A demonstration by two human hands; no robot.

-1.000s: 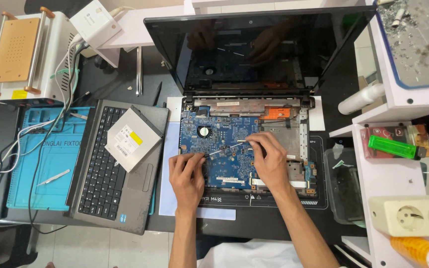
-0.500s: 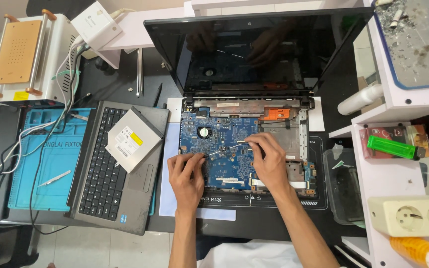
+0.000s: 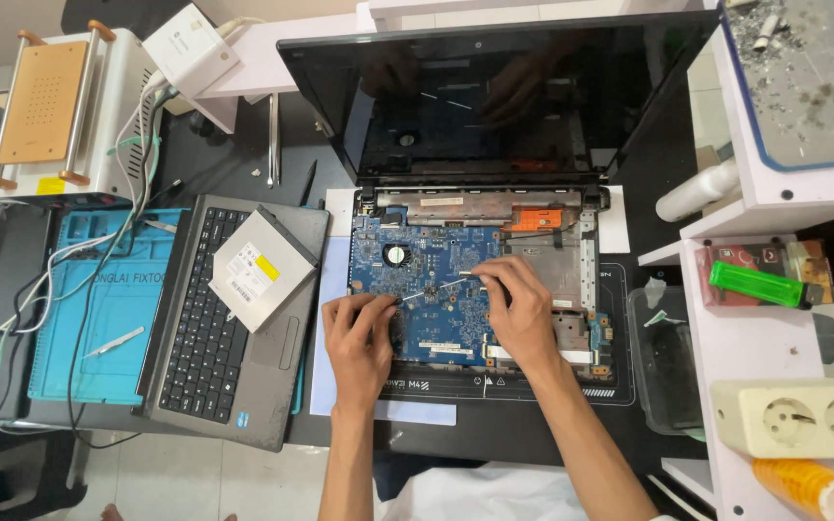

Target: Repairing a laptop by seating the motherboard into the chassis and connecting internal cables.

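On the dark surface, the opened black laptop has its keyboard off. Both hands press the bare blue circuit board: left hand flat and open, right hand with fingertips pinching something tiny I cannot tell.

An opened laptop is seen at the middle of the surface, its dark screen tilted back and switched off, with faint reflections on it. The keyboard cover is removed, so the base lies exposed. A blue circuit board is laid flat in the left part of the base, dotted with small chips and a round coin cell near its upper left. Bare grey metal framing is seen to the right of the board, with an orange patch at the upper edge by the hinge. A thin silvery strip is stretched across the board's middle, running slightly upward to the right.
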